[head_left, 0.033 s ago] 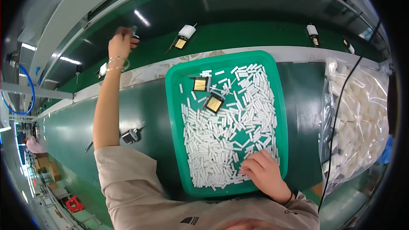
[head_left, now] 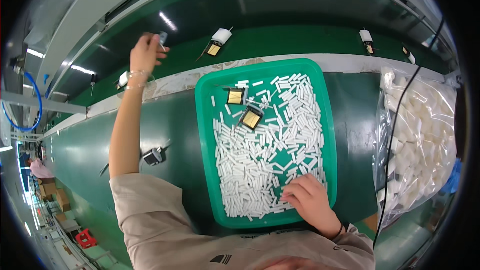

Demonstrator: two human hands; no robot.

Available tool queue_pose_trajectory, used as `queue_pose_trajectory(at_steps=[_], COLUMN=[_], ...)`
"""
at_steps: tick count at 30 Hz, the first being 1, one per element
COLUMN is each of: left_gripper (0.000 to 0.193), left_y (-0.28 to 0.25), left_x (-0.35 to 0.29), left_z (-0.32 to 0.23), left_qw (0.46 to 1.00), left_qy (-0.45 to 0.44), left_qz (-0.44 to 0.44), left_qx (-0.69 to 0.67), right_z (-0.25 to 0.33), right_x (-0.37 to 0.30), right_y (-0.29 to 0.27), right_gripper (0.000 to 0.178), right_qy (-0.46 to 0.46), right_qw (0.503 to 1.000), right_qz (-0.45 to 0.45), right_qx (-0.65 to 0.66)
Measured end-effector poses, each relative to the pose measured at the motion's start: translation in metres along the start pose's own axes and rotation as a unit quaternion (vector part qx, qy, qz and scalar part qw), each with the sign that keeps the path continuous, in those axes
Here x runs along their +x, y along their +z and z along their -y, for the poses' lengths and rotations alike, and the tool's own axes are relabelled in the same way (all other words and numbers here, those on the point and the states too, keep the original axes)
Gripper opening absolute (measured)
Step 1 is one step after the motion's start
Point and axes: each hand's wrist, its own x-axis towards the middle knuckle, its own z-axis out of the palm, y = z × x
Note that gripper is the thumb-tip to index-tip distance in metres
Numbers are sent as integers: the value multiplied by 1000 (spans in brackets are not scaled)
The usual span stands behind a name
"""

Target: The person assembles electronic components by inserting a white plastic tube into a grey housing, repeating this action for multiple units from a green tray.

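My left hand (head_left: 145, 54) reaches out over the far green strip at upper left. Its thumb and fingers are closed on a small motor-like part (head_left: 162, 38), grey and blurred, partly hidden by the fingers. My right hand (head_left: 308, 197) rests at the near right of the green tray (head_left: 201, 115), fingers curled down among short white tubes (head_left: 245, 175). Whether it pinches a tube is hidden. Two black motor-like parts with yellow faces, one farther (head_left: 236, 96) and one nearer (head_left: 251, 117), lie on the tubes. Beside my left forearm sits another dark part (head_left: 152, 156).
Parts with white caps (head_left: 221, 35) (head_left: 366, 36) stand along the far strip, beyond a pale ledge (head_left: 350, 63). At right lies a clear bag of white pieces (head_left: 420, 130), with a black cable (head_left: 392, 135) hanging across it. A metal frame (head_left: 45, 104) juts in at left.
My left hand has shifted slightly right and nearer, and the part at its fingers has turned a little. My right hand stays in place over the tray.
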Motion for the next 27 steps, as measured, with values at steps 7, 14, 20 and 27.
queue_pose_trajectory(at_steps=[7, 14, 20, 27], left_gripper=[20, 50, 50, 46], left_y=[29, 66, 74, 80], left_x=[-200, -309, -331, -339], left_z=[-48, -66, -74, -73], left_qw=[917, 654, 595, 639], left_qy=[4, -72, -95, -40], left_qz=[165, 243, 222, 250], left_qx=[-363, -713, -766, -727], right_z=[12, 21, 18, 18], right_x=[-20, -24, -26, -32], right_y=[-3, 4, 12, 16], right_gripper=[16, 13, 11, 11], right_qy=[71, 127, 120, 122], right_qw=[976, 930, 910, 901], right_qz=[-95, -75, -41, -48], right_qx=[184, 338, 394, 413])
